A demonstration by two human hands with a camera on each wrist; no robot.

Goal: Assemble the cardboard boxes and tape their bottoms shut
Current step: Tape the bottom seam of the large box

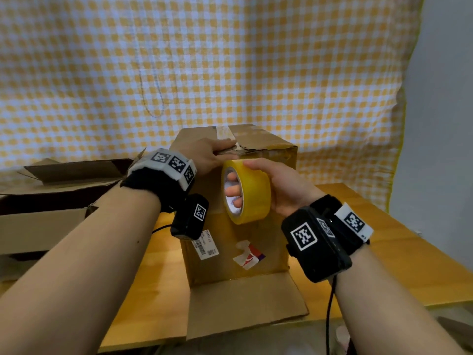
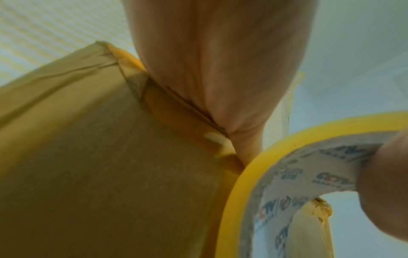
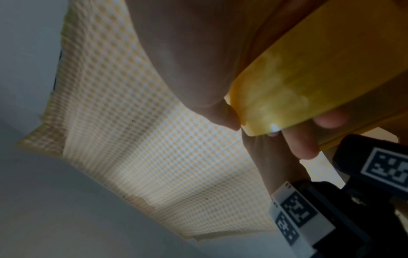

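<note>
Bare forearms, no sleeves. Each wrist wears a black strap (image 1: 151, 184) ringed by a white band (image 1: 171, 167) of black-and-white square markers. A black camera box (image 1: 190, 217) with its own marker hangs at the left wrist; a larger one (image 1: 316, 243) sits at the right, trailing a thin black cable (image 1: 330, 311) toward six o'clock.

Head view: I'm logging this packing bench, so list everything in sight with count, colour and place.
box: 1, brown, upright mid-table, near flap folded out
tape roll: 1, yellow, against the box's front top edge
flat boxes: at least 2, brown, left of the table
table: 1, orange wood, under the box
cloth: 1, yellow-white check, hung behind
left hand: flat on the box's top edge
right hand: grip on the roll, fingers through its core
wrist cameras: 2, black, one per wrist
</note>
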